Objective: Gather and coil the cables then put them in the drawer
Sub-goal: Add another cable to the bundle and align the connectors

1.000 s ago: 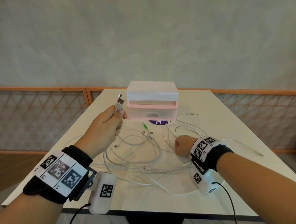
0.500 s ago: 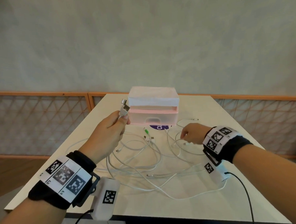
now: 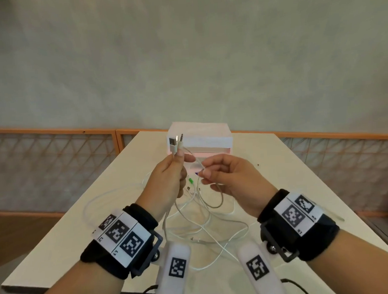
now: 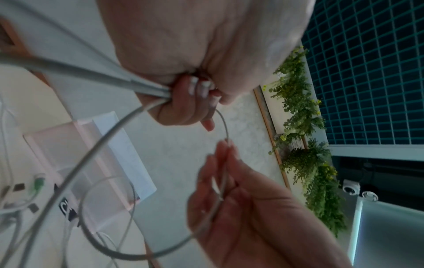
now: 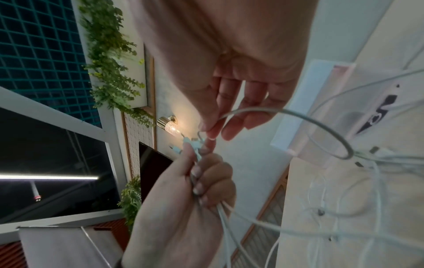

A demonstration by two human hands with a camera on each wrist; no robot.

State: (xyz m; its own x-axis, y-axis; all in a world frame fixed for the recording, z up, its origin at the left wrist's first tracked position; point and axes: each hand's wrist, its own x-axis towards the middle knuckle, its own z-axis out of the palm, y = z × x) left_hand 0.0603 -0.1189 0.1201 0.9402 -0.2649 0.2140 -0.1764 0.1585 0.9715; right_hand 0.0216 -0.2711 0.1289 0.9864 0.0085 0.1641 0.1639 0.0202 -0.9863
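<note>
My left hand (image 3: 171, 177) is raised over the table and grips the ends of two white cables, a USB plug (image 3: 172, 141) and an audio jack plug (image 3: 181, 140) sticking up from the fist. My right hand (image 3: 214, 172) sits close beside it and pinches the thin jack cable (image 3: 194, 157) between thumb and forefinger. From that pinch the cable loops down (image 4: 128, 181) to a tangle of white cables (image 3: 204, 227) on the table (image 3: 58, 243). A pink and white drawer box (image 3: 207, 140) stands behind the hands, its drawer slightly pulled out.
A green plug (image 3: 191, 181) lies among the loose cables near the box. A purple sticker (image 3: 196, 173) shows on the table in front of the drawer. An orange lattice railing (image 3: 52, 163) runs behind the table; the table's front edge is near my wrists.
My right hand has risen from the table and come to the left hand, bringing a thin jack cable. The left hand now grips two plugs instead of one.
</note>
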